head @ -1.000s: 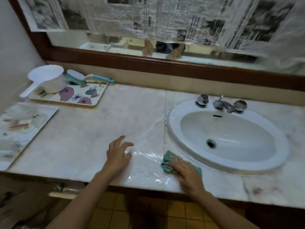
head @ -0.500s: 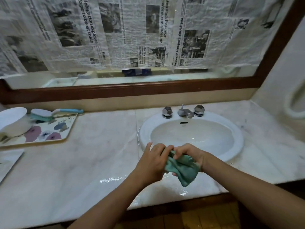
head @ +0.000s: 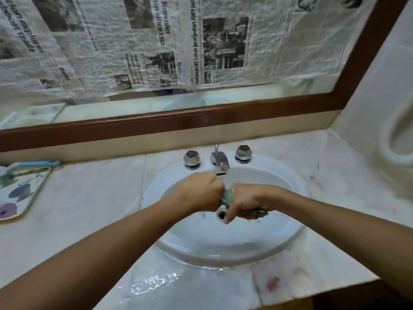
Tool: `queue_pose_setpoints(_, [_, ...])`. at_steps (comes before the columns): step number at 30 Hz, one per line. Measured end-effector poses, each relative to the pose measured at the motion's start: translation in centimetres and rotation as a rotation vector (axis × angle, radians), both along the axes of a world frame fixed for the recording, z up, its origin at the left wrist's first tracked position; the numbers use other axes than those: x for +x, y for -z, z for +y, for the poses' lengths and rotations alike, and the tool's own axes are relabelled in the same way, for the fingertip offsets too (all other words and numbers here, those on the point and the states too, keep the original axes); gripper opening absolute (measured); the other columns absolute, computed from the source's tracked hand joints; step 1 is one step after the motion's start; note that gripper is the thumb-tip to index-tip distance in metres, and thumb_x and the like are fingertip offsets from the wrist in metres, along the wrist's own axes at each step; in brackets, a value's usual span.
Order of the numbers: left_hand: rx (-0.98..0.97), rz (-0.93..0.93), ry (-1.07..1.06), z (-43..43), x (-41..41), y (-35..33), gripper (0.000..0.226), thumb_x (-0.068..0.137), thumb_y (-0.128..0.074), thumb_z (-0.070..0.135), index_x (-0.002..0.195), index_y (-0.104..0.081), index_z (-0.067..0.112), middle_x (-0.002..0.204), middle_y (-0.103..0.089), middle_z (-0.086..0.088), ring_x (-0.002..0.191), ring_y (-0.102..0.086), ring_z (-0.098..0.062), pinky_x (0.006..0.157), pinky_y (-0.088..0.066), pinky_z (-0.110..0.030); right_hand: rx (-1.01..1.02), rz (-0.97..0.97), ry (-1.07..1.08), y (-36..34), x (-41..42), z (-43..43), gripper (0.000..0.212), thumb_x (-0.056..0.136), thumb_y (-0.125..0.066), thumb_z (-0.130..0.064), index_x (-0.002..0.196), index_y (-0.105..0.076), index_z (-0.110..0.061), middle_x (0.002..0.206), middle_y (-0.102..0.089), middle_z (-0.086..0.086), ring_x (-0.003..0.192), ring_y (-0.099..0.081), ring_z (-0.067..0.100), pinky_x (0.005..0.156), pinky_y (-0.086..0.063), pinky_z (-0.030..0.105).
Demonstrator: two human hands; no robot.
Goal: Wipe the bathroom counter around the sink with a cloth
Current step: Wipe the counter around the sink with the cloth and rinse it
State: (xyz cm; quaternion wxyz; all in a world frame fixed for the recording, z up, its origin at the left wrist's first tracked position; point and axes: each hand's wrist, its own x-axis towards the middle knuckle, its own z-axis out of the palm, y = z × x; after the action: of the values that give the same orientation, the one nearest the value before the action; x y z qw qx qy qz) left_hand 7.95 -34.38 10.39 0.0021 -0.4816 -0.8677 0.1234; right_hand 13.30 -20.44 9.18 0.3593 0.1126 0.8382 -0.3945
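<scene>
Green cloth [head: 228,196] twisted into tight rope, frame center over sink [head: 297,189]. Left hand [head: 202,192] and right hand [head: 248,201] both fisted round it. Half second back it hung loose above counter [head: 89,198] edge.

Our left hand [head: 202,193] and right hand [head: 245,202] are bare, and so are both wrists and both forearms, all the way back to where the picture cuts them off. The left forearm [head: 111,247] is long and smooth, broad near the lower corner and narrowing toward the wrist. The right forearm [head: 335,218] has the same shape, thicker at the frame's edge and slimmer at the wrist. On the left hand the knuckles stand out as a rounded ridge. Both hands are slightly blurred, so we cannot make out nails or fine lines.
</scene>
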Motion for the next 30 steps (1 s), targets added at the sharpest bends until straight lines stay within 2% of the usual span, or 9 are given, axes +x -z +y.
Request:
queue_pose_setpoints(2, [-0.03, -0.125, -0.121, 2.8, -1.0, 0.3, 0.018, 0.083, -0.054, 0.017, 0.096, -0.064, 0.01, 0.099, -0.065, -0.013, 0.085, -0.063, -0.032, 0.061, -0.038, -0.032, 0.358, 0.23, -0.051, 0.8, -1.9, 1.2, 0.025, 0.072, -0.065, -0.009, 0.055, -0.047, -0.011, 0.049, -0.05, 0.006, 0.036, -0.046, 0.022, 0.039, -0.035, 0.021])
queue_pose_setpoints(6, [0.053, -0.497, -0.339, 5.9, -2.9, 3.0, 0.013, 0.087, -0.05, 0.017, 0.075, -0.054, 0.014, 0.088, -0.062, -0.009, 0.074, -0.052, -0.024, 0.061, -0.039, -0.027, 0.626, 0.564, -0.245, 2.9, -3.8, 3.5, 0.008, 0.071, -0.061, -0.013, 0.067, -0.055, -0.018, 0.07, -0.055, 0.001, 0.069, -0.058, 0.029, 0.049, -0.032, 0.025])
queue_pose_setpoints(9, [0.19, -0.794, -0.54, 6.9, -3.4, 5.4, 0.018, 0.08, -0.057, 0.012, 0.063, -0.05, 0.011, 0.064, -0.056, -0.009, 0.053, -0.045, -0.02, 0.044, -0.035, -0.02, 0.724, 0.731, -0.416, 4.6, -4.4, 5.0, 0.023, 0.075, -0.065, -0.024, 0.095, -0.067, -0.013, 0.091, -0.068, 0.011, 0.081, -0.063, 0.034, 0.06, -0.032, 0.029])
queue_pose_setpoints(11, [0.225, -0.951, -0.661, 7.1, -3.7, 6.7, 0.018, 0.075, -0.06, 0.009, 0.062, -0.049, 0.009, 0.051, -0.044, -0.005, 0.045, -0.038, -0.018, 0.044, -0.033, -0.019, 0.721, 0.786, -0.467, 5.6, -4.8, 5.5, 0.029, 0.077, -0.065, -0.029, 0.098, -0.066, -0.01, 0.093, -0.069, 0.014, 0.08, -0.063, 0.036, 0.061, -0.032, 0.032])
queue_pose_setpoints(16, [0.179, -1.111, -0.674, 7.1, -4.1, 7.7, 0.021, 0.075, -0.061, 0.009, 0.06, -0.046, 0.01, 0.052, -0.039, -0.007, 0.045, -0.033, -0.018, 0.045, -0.027, -0.021, 0.688, 0.796, -0.455, 7.1, -4.7, 5.9, 0.029, 0.076, -0.066, -0.029, 0.097, -0.065, -0.009, 0.09, -0.069, 0.015, 0.077, -0.063, 0.038, 0.06, -0.031, 0.033])
queue_pose_setpoints(20, [0.015, -0.776, -0.441, 6.7, -3.9, 7.8, 0.017, 0.08, -0.062, 0.026, 0.071, -0.056, 0.012, 0.065, -0.053, -0.002, 0.057, -0.049, -0.02, 0.052, -0.038, -0.026, 0.648, 0.622, -0.363, 7.4, -3.4, 5.5, 0.015, 0.073, -0.064, -0.017, 0.088, -0.062, -0.015, 0.08, -0.06, 0.008, 0.071, -0.057, 0.032, 0.057, -0.033, 0.029])
queue_pose_setpoints(25, [-0.087, -0.391, -0.096, 5.2, -2.6, 7.1, 0.033, 0.086, -0.055, 0.041, 0.111, -0.055, 0.019, 0.1, -0.059, -0.003, 0.087, -0.059, -0.024, 0.062, -0.038, -0.03, 0.162, 0.272, -0.002, 6.3, -0.4, 5.8, 0.029, 0.066, -0.084, -0.026, 0.073, -0.056, -0.02, 0.064, -0.06, 0.004, 0.049, -0.054, 0.018, 0.044, -0.044, 0.028])
queue_pose_setpoints(27, [0.016, -0.231, 0.054, 4.3, -2.4, 7.7, 0.034, 0.085, -0.057, 0.039, 0.114, -0.056, 0.021, 0.106, -0.062, -0.001, 0.093, -0.061, -0.024, 0.063, -0.04, -0.031, -0.111, 0.161, 0.148, 5.7, 1.5, 6.1, 0.028, 0.067, -0.086, -0.024, 0.075, -0.06, -0.016, 0.061, -0.06, 0.008, 0.047, -0.051, 0.019, 0.046, -0.043, 0.029])
queue_pose_setpoints(30, [0.322, -0.065, 0.273, 3.1, -2.2, 9.5, 0.053, 0.066, -0.08, 0.034, 0.115, -0.065, 0.018, 0.095, -0.069, 0.001, 0.08, -0.066, -0.022, 0.049, -0.049, -0.028, -0.522, 0.035, 0.386, 5.5, 4.1, 6.5, 0.017, 0.082, -0.073, -0.014, 0.092, -0.064, -0.004, 0.076, -0.067, 0.019, 0.058, -0.064, 0.026, 0.053, -0.051, 0.029])
